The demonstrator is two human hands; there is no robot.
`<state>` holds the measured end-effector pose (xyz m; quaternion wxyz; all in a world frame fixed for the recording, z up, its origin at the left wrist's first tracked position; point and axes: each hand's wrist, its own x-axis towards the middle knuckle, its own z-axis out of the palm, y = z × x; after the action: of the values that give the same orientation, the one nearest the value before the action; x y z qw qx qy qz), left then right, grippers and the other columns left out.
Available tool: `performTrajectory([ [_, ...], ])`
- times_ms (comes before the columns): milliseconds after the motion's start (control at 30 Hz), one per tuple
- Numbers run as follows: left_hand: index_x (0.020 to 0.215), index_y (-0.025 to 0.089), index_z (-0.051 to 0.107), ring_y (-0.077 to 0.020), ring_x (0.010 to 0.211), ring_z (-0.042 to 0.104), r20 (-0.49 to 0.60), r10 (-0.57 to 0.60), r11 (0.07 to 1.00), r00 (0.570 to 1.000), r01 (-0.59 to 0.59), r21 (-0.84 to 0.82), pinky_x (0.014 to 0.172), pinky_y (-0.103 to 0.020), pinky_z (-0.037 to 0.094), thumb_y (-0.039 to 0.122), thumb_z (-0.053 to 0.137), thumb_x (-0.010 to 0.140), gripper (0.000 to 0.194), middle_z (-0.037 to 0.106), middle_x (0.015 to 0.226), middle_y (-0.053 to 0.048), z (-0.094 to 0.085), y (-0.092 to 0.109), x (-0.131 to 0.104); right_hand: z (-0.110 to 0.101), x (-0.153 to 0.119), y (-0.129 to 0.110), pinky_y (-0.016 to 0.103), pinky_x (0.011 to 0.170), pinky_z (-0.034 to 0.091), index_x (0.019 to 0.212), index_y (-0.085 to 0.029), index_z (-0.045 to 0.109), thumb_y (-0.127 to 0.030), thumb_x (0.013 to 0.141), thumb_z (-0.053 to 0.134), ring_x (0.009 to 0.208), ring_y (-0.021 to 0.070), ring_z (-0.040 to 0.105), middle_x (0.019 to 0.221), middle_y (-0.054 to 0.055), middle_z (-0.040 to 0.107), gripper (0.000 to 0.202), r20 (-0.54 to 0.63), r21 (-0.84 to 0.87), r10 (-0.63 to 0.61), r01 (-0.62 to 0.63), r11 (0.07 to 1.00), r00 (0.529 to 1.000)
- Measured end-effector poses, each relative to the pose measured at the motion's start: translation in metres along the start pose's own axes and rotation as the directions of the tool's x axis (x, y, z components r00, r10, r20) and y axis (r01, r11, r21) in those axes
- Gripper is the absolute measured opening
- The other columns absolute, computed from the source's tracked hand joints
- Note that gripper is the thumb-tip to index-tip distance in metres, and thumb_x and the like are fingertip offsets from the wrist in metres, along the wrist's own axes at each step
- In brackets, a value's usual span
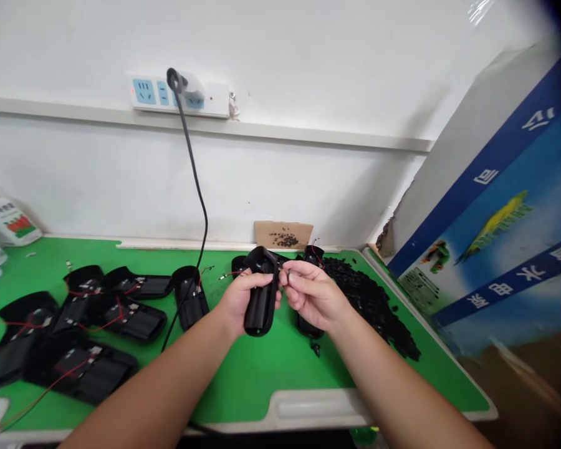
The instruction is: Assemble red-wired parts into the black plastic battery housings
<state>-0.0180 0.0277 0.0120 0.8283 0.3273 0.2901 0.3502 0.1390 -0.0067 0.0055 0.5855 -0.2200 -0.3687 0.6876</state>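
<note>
My left hand (241,298) is wrapped round a black plastic housing (260,305), which is held upright above the green table with its hollow side toward me. Thumb and fingers of my right hand (312,292) are pinched together at the housing's upper right edge; what sits between them is too small to make out. Behind my right hand stands another black housing (312,254) with thin red wires, partly hidden. Several more wired black housings (138,317) lie on the left part of the table.
A heap of small black parts (374,305) covers the right side of the green table (243,380). Small dark bits lie on a cardboard piece (284,234) by the wall. A black cable (199,187) hangs from the power strip (180,95). A printed box (505,206) leans at right.
</note>
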Motion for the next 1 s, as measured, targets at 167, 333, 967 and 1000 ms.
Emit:
performTrajectory([
  [167,0.076,0.008,0.069,-0.0124,0.055,0.060,0.094,0.025,1.000,0.995,-0.025,0.003,0.050,-0.020,0.048,0.022,0.072,0.064,0.018,0.063,0.065,-0.007,-0.001,-0.002,0.000,-0.002,-0.001,0.000,0.013,0.047,0.052,0.090,-0.021,0.072,-0.019,0.068,0.080,0.050,0.0049,0.060,0.076,-0.001,0.071,0.023,0.019,0.033,0.013,-0.013,0.999,1.000],
  [333,0.079,0.008,0.070,-0.0122,0.055,0.061,0.113,0.050,0.999,0.992,-0.050,-0.003,0.050,-0.022,0.049,0.022,0.075,0.063,0.022,0.065,0.073,-0.006,0.000,-0.002,0.000,-0.002,-0.002,-0.001,0.014,0.047,0.051,0.092,-0.021,0.071,-0.019,0.069,0.078,0.048,0.0039,0.056,0.075,-0.002,0.069,0.024,0.045,0.040,0.015,-0.016,0.999,0.999],
  [967,0.082,0.013,0.057,-0.0160,0.049,0.061,0.048,0.117,0.991,0.992,-0.120,0.065,0.048,-0.025,0.049,0.020,0.075,0.060,0.029,0.065,0.062,-0.004,-0.002,-0.002,0.003,-0.003,-0.011,-0.003,0.026,0.054,0.051,0.091,-0.017,0.068,-0.032,0.087,0.065,0.057,0.0101,0.058,0.075,0.001,0.060,0.016,0.114,-0.685,-0.297,0.292,0.668,0.948],
  [1000,0.083,0.014,0.055,-0.0165,0.049,0.062,0.053,0.133,0.989,0.990,-0.136,0.065,0.048,-0.026,0.049,0.019,0.076,0.060,0.031,0.065,0.061,-0.003,-0.001,-0.003,0.002,-0.002,-0.012,-0.004,0.026,0.055,0.052,0.092,-0.017,0.069,-0.031,0.088,0.064,0.058,0.0099,0.058,0.077,0.001,0.059,0.016,0.148,-0.692,-0.290,0.308,0.653,0.946],
])
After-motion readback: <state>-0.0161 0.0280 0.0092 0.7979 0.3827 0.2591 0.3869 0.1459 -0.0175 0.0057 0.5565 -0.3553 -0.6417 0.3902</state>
